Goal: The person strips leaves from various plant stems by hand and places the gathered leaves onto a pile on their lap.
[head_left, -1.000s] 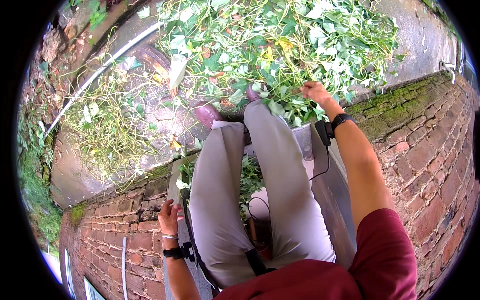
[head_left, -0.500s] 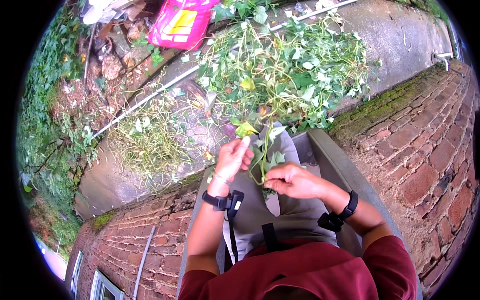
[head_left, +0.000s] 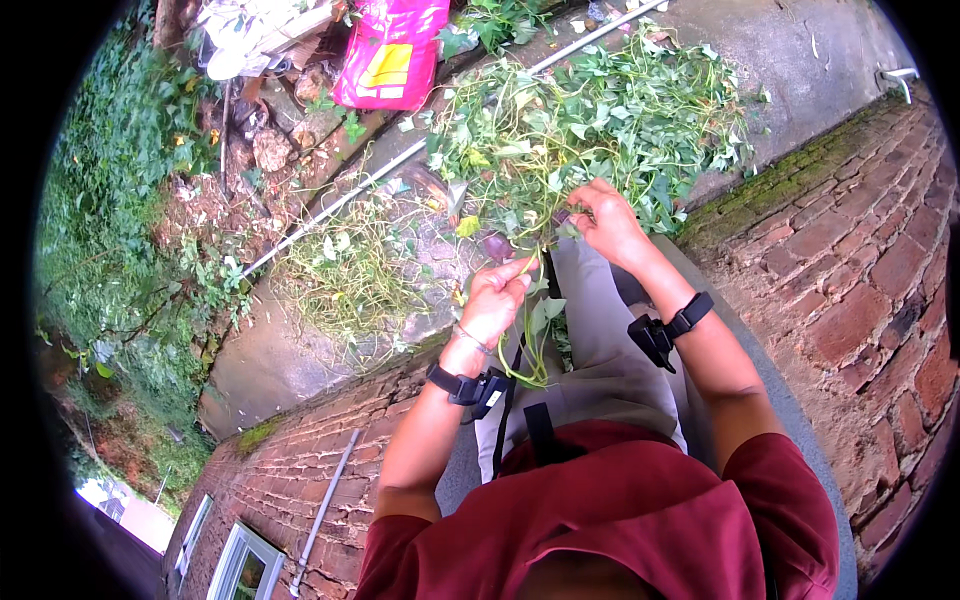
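Observation:
My left hand (head_left: pixel 497 303) is closed around the stems of a leafy green vine (head_left: pixel 535 345). Its pale stalks loop down over my lap, with a few leaves still attached. To the right and farther off, my right hand (head_left: pixel 612 228) is closed in a pinch close to the vine's upper end; what its fingertips grip, I cannot make out. Just beyond both hands spreads a big heap of leafy vines (head_left: pixel 610 120). Left of it lies a smaller tangle of mostly bare yellowish stems (head_left: pixel 350 275). A purple rounded thing (head_left: pixel 497 247) is near my left fingertips.
A thin white pipe (head_left: pixel 340 205) crosses the concrete ground beyond the stems. Farther off sit a bright pink bag (head_left: pixel 393 50) and a pile of rubble and white scraps (head_left: pixel 265 40). Brick walls (head_left: pixel 850 290) rise on both sides of my grey seat (head_left: pixel 775 400).
My right hand has moved up and away from my lap toward the heap. My left hand has shifted slightly right and now grips the vine, whose stems hang lower.

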A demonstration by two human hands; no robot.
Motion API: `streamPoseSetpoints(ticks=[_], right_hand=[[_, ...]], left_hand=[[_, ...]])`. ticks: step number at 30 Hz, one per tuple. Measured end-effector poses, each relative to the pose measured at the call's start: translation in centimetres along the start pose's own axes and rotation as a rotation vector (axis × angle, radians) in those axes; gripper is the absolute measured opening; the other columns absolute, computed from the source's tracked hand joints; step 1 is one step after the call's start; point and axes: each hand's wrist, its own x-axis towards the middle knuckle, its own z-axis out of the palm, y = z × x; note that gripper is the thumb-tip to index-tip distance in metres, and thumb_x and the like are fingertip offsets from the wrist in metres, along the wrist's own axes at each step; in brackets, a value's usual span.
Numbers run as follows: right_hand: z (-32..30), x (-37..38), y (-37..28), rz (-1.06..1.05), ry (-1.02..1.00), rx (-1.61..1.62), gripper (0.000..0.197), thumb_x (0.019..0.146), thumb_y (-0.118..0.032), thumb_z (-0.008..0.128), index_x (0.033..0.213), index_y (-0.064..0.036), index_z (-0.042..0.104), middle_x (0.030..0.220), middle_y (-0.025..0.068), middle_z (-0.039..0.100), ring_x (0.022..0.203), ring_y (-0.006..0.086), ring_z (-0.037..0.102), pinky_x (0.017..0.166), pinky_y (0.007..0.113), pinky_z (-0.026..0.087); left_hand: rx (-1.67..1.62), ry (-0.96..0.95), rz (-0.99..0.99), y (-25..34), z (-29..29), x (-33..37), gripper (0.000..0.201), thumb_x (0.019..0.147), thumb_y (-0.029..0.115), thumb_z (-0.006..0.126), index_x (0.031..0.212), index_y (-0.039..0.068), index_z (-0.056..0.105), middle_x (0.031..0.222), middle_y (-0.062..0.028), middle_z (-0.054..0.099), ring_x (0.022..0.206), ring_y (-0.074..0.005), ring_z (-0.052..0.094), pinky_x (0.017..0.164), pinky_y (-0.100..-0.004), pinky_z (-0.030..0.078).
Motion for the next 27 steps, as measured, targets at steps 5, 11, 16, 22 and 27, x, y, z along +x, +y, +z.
streamPoseSetpoints(ticks=[5,11,16,22,27], right_hand=[[3.2,3.0,0.5,0.166,-0.065,-0.383,0.077,0.071,-0.009,0.075,0.139,-0.0089,0.041,0.129,0.0184,0.051,0.113,0.0382,0.054,0.102,0.046,0.040],[-8.6,2.1,-4.4,-0.420,0.286,-0.493,0.048,0.066,0.010,0.057,0.107,-0.0109,0.071,0.093,0.0166,0.065,0.089,0.0388,0.065,0.072,0.048,0.053],[-22.8,-0.6,-13.5,-0.324,0.482,-0.535,0.065,0.071,0.012,0.055,0.123,-0.0256,0.065,0.117,0.0086,0.063,0.098,0.0336,0.065,0.080,0.040,0.052],[-35.0,-1.8,-9.6,-0.072,0.958,-0.597,0.027,0.081,-0.014,0.067,0.107,-0.0100,0.069,0.101,0.0139,0.069,0.093,0.0329,0.066,0.083,0.042,0.050],[-38.0,2.8,3.0,0.293,0.724,-0.232,0.029,0.077,-0.031,0.079,0.090,-0.0065,0.070,0.074,0.0062,0.069,0.066,0.0153,0.062,0.062,0.035,0.047]], left_hand=[[0.022,-0.074,0.135,2.3,1.7,-6.1,0.031,0.096,0.006,0.056,0.127,0.006,0.064,0.060,0.0098,0.043,0.049,-0.0016,0.033,0.044,-0.0192,0.028],[0.172,0.238,0.225,0.7,-5.0,-10.1,0.030,0.096,0.005,0.054,0.123,0.006,0.066,0.062,0.0124,0.047,0.050,0.0009,0.031,0.045,-0.0181,0.024],[-0.059,0.416,0.178,0.1,-9.0,-11.7,0.022,0.096,0.003,0.055,0.109,0.006,0.071,0.072,0.0095,0.056,0.058,0.0011,0.038,0.052,-0.0175,0.029],[-0.095,0.846,0.530,-0.3,-13.7,-16.8,0.016,0.096,0.010,0.059,0.105,0.005,0.072,0.064,0.0105,0.047,0.053,-0.0002,0.034,0.046,-0.0194,0.024],[-0.177,1.036,0.795,3.2,-14.5,-21.1,0.018,0.098,0.007,0.056,0.110,0.002,0.067,0.072,0.0068,0.055,0.056,-0.0005,0.038,0.048,-0.0175,0.029]])
